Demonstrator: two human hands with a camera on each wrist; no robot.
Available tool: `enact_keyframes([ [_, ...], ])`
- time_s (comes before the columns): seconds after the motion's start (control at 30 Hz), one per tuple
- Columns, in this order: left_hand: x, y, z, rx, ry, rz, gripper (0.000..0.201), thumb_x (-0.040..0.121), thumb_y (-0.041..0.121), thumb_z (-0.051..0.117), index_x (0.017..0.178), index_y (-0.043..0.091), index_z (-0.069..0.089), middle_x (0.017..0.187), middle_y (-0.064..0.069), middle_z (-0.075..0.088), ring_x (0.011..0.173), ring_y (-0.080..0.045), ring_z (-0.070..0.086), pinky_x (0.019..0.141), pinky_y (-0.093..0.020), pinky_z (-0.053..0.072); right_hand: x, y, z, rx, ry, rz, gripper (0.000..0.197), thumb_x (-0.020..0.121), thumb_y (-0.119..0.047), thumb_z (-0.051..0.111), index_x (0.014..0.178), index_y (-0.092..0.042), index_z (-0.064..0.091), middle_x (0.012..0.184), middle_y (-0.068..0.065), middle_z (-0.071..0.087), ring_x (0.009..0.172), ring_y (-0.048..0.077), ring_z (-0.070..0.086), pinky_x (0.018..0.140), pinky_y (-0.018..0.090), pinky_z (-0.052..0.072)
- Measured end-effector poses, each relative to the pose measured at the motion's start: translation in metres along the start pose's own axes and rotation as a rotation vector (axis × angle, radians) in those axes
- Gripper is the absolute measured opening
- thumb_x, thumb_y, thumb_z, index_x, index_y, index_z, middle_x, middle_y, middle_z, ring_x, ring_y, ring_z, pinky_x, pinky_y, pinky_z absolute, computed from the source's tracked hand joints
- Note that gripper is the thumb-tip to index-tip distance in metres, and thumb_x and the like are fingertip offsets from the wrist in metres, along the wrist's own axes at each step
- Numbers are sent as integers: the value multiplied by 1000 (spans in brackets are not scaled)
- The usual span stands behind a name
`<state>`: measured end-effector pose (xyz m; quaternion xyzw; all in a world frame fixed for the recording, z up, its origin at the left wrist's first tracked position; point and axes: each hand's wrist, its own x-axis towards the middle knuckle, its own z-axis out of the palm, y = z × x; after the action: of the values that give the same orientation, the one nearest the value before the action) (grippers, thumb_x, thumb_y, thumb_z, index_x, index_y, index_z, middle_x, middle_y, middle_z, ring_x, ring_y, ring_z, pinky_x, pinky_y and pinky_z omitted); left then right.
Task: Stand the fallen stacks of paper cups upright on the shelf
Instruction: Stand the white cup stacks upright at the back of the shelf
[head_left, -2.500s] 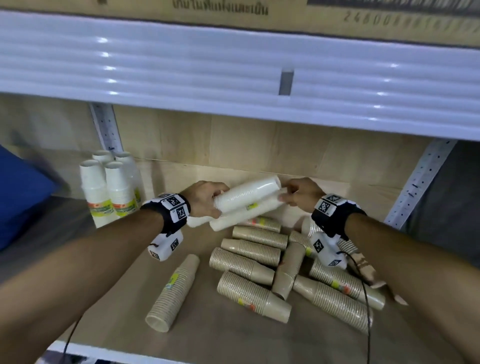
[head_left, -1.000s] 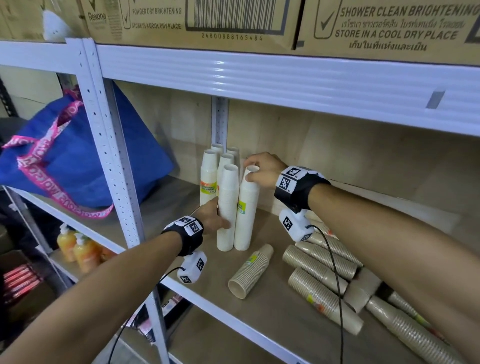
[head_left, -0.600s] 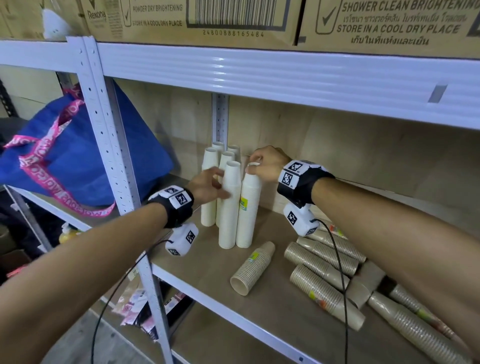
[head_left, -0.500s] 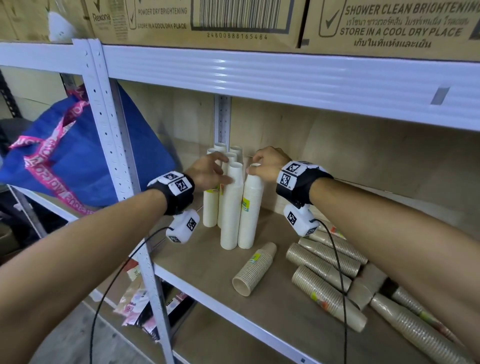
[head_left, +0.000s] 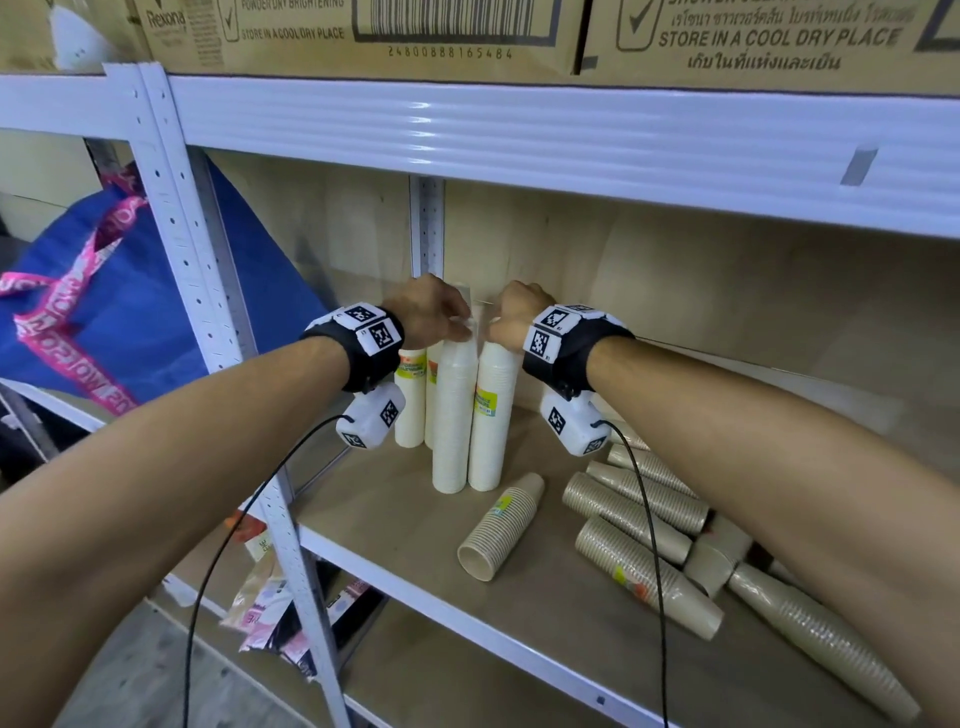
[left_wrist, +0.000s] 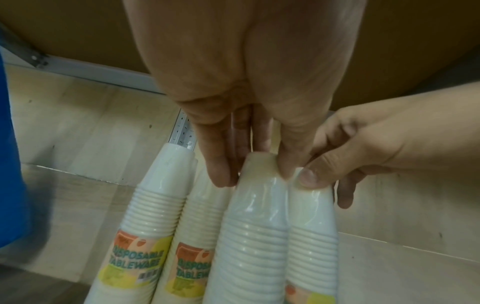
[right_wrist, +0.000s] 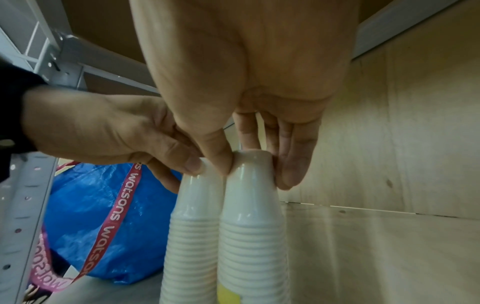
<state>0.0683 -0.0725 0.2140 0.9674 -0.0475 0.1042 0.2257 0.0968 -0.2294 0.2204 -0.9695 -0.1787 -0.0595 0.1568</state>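
Since before, we moved both hands to the stack tops: left hand (head_left: 431, 312) pinches one white stack (head_left: 453, 415), right hand (head_left: 514, 319) its neighbour (head_left: 491, 415). A careless release could topple them.

L hand (head_left: 434, 312), R hand (head_left: 514, 317): fingers pinching, side-by-side.

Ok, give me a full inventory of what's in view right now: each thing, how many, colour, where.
white cup stacks: at least four, white, upright at the shelf's back left
brown cup stacks: at least six, brown, lying on the shelf
cardboard boxes: two, brown, shelf above
bag: one, blue with pink straps, left of the upright
left hand: fingers pinch a white stack's top
right hand: fingers pinch the neighbouring stack's top
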Motion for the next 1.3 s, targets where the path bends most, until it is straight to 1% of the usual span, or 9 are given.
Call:
enact_keyframes([
  [0.1,-1,0,0,7,25,-22,29,80,34,77,106,22,71,101,0,67,88,-15,60,71,-25,43,2,1,-1,23,-57,-4,12,80,-17,63,86,-7,59,86,7,61,77,24,59,54,22,37],
  [0.3,-2,5,-1,3,-47,-6,41,86,29,71,125,25,63,114,5,61,97,-11,53,80,-24,40,1,3,-2,67,-49,10,23,79,-19,65,99,-8,67,95,7,65,80,23,61,62,23,43],
  [0.47,1,6,-2,29,-29,-22,37,85,26,73,120,17,68,119,-3,66,90,-13,57,75,-25,45,1,0,0,41,-57,13,14,82,-16,64,92,-8,59,95,8,64,81,24,61,60,24,41],
  [0.63,2,7,0,22,-2,-104,41,78,38,78,112,18,69,112,-5,65,87,-23,65,76,-35,57,0,-3,-4,40,-83,-7,24,83,-15,62,106,-6,64,102,9,65,86,24,60,69,25,45],
  [0.8,1,12,0,68,-49,-36,46,86,33,69,130,21,60,125,0,62,107,-20,59,88,-31,48,-3,-3,-4,53,-84,-21,27,83,-13,60,109,-8,64,104,9,65,90,26,62,75,29,50],
  [0.9,0,12,0,39,-92,-20,42,88,23,65,130,18,62,126,-2,62,98,-19,61,84,-32,53,-4,-3,-4,56,-82,-30,31,85,-10,57,115,-6,65,113,12,66,102,28,64,86,32,52],
  [1.0,0,12,-1,54,-68,-25,39,87,28,69,123,15,66,121,-5,65,101,-22,62,87,-38,55,-5,-5,-5,54,-80,-28,31,89,-9,56,118,-5,65,117,12,65,100,25,62,80,27,48],
  [1.13,1,10,0,79,-69,-12,43,86,34,68,127,21,64,126,-3,63,110,-20,57,88,-31,46,-6,-4,-6,55,-81,-25,32,89,-9,57,121,-6,64,118,11,64,101,25,62,77,26,45],
  [1.3,1,9,0,61,-88,-2,40,88,21,65,128,22,63,131,0,60,116,-19,55,88,-26,42,-6,-5,-6,54,-84,-25,32,91,-8,56,121,-6,64,119,11,65,107,26,63,79,25,46],
])
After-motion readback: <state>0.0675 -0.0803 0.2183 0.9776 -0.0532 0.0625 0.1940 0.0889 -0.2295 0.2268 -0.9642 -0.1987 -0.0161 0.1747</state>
